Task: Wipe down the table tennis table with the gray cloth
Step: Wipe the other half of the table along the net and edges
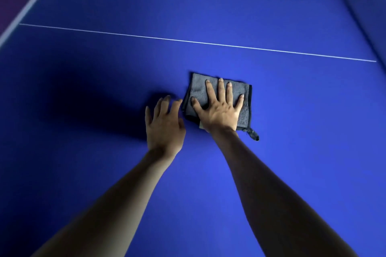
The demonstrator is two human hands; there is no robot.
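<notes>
My right hand, fingers spread flat, presses the folded gray cloth on the table, well inside its edges. My left hand, open and blurred, hovers just beside the cloth's left edge; contact unclear.

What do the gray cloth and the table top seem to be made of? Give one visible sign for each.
Gray cloth: soft, fluffy pile with a dark stitched hem, probably microfibre or terry.
Table top: hard, flat, smooth blue matt coating with a thin white painted line; the board beneath cannot be told.
</notes>
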